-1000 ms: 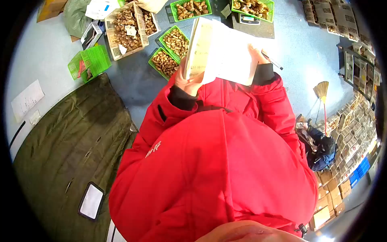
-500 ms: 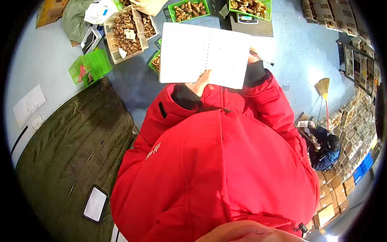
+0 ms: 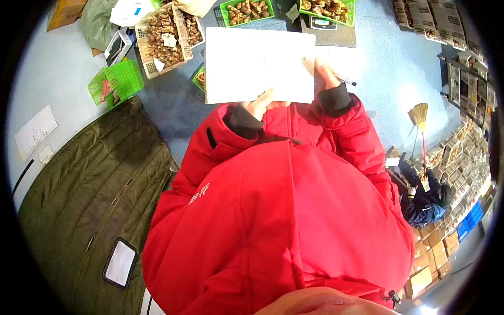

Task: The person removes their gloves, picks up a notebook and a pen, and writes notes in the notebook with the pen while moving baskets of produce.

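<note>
A white notebook (image 3: 247, 63) lies open before my red jacket, its pages washed out by glare. My left hand (image 3: 259, 104) is closed on its lower edge, the thumb over the page and the other fingers mostly hidden beneath. At the right edge my right hand (image 3: 326, 73) pinches a page, with fingertips over the paper. A dark-tipped pen (image 3: 346, 80) sticks out to the right from this same hand.
Beyond the notebook stand a beige crate (image 3: 163, 42) of brown mushrooms, green baskets (image 3: 247, 22) and a scale (image 3: 323, 24). A phone (image 3: 120, 262) lies on a quilted green cover (image 3: 94, 194). At right, a co-worker (image 3: 425, 197) is near a broom (image 3: 420, 118).
The notebook has shifted slightly left and up, and its centre binding no longer shows clearly. My right hand has come further over the page edge. The co-worker has changed posture.
</note>
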`<state>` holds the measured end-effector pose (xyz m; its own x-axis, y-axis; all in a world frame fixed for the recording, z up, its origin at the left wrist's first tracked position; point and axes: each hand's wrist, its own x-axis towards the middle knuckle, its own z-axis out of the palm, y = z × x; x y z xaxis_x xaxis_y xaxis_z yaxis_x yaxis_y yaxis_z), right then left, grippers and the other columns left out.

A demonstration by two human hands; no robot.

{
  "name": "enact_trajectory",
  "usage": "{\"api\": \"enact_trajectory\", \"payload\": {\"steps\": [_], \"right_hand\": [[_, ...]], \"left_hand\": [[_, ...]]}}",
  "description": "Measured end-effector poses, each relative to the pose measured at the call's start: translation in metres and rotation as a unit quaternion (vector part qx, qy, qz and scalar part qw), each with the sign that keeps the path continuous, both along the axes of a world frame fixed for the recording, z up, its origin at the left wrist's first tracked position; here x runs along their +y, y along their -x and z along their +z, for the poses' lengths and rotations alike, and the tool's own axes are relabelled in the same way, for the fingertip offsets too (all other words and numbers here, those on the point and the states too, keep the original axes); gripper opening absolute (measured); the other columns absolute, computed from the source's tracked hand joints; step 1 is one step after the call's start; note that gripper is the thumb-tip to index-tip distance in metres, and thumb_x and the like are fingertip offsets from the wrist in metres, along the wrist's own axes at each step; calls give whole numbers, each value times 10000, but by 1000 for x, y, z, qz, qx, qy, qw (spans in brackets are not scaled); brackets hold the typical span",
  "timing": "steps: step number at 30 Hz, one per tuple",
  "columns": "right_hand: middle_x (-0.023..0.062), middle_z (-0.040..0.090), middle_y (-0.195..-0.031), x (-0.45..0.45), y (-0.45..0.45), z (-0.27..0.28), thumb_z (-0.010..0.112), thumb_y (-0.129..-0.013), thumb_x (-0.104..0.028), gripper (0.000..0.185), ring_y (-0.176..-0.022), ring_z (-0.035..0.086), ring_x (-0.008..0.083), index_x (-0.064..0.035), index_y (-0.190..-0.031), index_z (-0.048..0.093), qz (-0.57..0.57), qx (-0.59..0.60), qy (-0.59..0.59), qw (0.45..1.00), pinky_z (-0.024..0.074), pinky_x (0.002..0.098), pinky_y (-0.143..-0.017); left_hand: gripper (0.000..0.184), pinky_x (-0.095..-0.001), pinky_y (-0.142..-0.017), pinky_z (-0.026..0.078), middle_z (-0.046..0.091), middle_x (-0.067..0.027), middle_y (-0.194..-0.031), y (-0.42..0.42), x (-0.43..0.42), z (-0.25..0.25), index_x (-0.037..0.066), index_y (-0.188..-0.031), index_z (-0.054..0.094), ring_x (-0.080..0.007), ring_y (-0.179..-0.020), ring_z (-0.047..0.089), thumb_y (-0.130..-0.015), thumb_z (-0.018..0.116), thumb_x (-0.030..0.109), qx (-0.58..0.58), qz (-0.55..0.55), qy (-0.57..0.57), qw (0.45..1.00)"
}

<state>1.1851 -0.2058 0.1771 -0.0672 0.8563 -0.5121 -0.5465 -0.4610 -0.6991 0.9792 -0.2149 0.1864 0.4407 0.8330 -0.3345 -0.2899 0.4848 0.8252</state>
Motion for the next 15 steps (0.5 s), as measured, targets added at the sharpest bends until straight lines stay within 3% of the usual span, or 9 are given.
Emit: {"api": "enact_trajectory", "payload": {"steps": [1, 2, 4, 7, 9, 11, 13, 15], "right_hand": [[44, 603, -915, -2, 3, 4, 544, -867, -325, 297, -816, 576, 132, -84, -1039, 554, -1, -28, -34, 999, 466, 268, -747], [10, 584, -879, -1, 6, 10, 575, -846, -186, 138, -776, 548, 96, -86, -940, 561, -10, -8, 13, 1000, 449, 246, -692], [-3, 575, -848, -3, 6, 2, 569, -848, -181, 104, -751, 529, 77, -88, -891, 557, -19, -25, -17, 999, 431, 231, -664], [-18, 568, -807, -3, 3, -5, 569, -847, -176, 92, -712, 506, 61, -87, -867, 560, -13, -46, -23, 999, 404, 217, -630], [-23, 564, -782, -3, 3, -5, 572, -844, -175, 95, -692, 497, 58, -84, -868, 562, -12, -52, -18, 998, 394, 213, -619], [-26, 560, -758, -3, 8, -2, 576, -842, -176, 102, -678, 494, 59, -79, -870, 563, -20, -50, -18, 998, 392, 214, -617], [-29, 557, -757, -2, 4, 5, 579, -841, -178, 107, -671, 491, 59, -77, -872, 563, 6, -66, -11, 998, 392, 216, -614], [-31, 555, -754, -2, 3, 5, 582, -841, -179, 109, -668, 491, 59, -77, -874, 563, 16, -71, -4, 997, 392, 218, -613]], "left_hand": [[223, -323, -723, 543, 595, -130, -1023, 0, -1, -2, -31, -1056, 563, -195, -864, 616, -835, 533, -25, 11, -8, -32, 999], [240, -326, -730, 542, 595, -128, -1026, 0, -1, -2, -27, -1053, 567, -193, -872, 616, -813, 554, -46, 21, -15, -63, 998], [299, -328, -746, 538, 595, -127, -1033, 0, 4, 2, -18, -1046, 575, -194, -885, 615, -757, 607, -89, 12, -29, -89, 996], [345, -323, -756, 535, 592, -126, -1043, 2, 7, 5, -10, -1065, 567, -208, -889, 615, -734, 626, -90, -65, -15, 137, 988], [325, -319, -763, 532, 592, -130, -1040, 4, 9, 2, -13, -1096, 543, -223, -897, 613, -776, 589, -49, 42, -69, -111, 991], [319, -315, -766, 531, 588, -129, -1044, 6, 7, -3, -14, -1126, 519, -232, -904, 610, -809, 554, -19, 45, -75, -137, 987], [322, -312, -765, 531, 583, -124, -1056, 3, 4, -3, -13, -1155, 495, -235, -912, 608, -833, 520, 1, -55, -34, 58, 996], [326, -313, -766, 532, 574, -125, -1074, 2, 6, 4, -7, -1159, 493, -234, -917, 606, -834, 519, -1, -42, -42, 88, 994]]}}
